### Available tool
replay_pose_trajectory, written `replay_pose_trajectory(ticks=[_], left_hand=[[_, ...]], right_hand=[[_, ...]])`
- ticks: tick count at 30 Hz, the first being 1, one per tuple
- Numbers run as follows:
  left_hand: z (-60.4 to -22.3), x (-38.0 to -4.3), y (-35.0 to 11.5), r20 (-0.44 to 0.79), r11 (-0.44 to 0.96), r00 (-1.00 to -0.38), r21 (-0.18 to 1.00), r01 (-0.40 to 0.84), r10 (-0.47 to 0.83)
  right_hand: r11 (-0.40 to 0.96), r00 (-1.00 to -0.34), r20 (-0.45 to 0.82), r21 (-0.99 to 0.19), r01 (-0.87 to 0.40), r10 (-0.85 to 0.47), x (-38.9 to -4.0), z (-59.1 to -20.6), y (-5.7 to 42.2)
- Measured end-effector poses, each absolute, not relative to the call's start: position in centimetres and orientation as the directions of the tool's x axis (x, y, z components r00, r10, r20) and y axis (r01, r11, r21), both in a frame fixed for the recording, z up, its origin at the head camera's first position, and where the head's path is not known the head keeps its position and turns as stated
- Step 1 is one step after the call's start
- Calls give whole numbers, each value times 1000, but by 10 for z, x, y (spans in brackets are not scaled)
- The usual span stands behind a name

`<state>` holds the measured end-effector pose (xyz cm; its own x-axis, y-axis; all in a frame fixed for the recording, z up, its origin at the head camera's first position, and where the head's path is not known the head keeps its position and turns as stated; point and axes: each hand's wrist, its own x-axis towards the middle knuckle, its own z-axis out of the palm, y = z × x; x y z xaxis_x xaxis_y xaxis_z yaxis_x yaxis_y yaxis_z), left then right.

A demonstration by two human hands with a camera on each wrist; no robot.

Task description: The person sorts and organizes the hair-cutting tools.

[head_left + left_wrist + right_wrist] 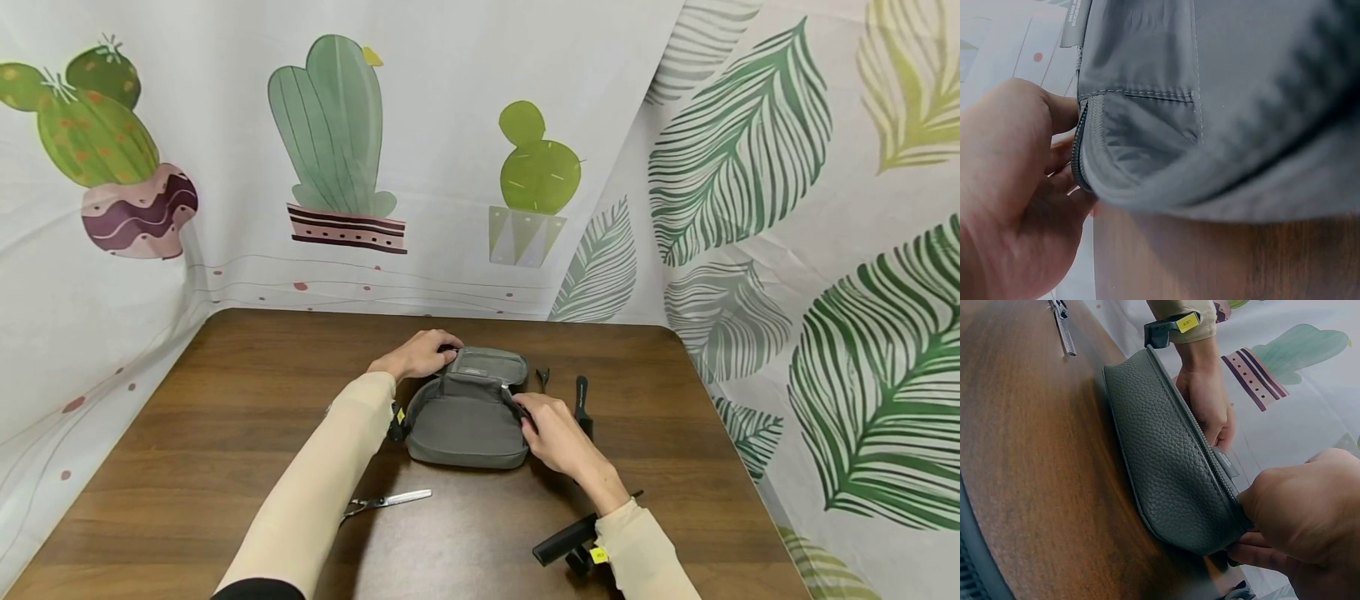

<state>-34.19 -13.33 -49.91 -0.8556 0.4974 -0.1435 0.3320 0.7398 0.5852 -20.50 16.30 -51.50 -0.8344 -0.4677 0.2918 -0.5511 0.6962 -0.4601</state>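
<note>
A grey zip pouch (468, 433) lies unzipped on the table, its lid (491, 365) folded back towards the wall. At the lid's left edge, my left hand (422, 354) pinches the zippered rim between thumb and fingers. My right hand (553, 427) grips the pouch's right side near the zipper, with the thumb at the rim and the fingers on the outside. Pebbled texture covers the pouch wall (1166, 456) in the right wrist view. Smooth grey lining (1141, 125) shows inside in the left wrist view.
Scissors with a toothed blade (405, 498) lie in front, left of centre. Right of the pouch are a small dark forked item (543, 379) and a long black tool (581, 400). A black bar (566, 540) lies by my right wrist. Printed curtains (450, 283) hang behind the table.
</note>
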Motion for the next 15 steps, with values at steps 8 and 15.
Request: replay_pose_trajectory(ticks=[8, 15], left_hand=[[-530, -370, -146, -132, 715, -831, 593, 371, 541], [-509, -355, -139, -129, 719, -846, 602, 348, 517]], right_hand=[[695, -833, 289, -460, -553, -472, -205, -514, 163], [695, -832, 290, -457, -555, -473, -205, -515, 164]])
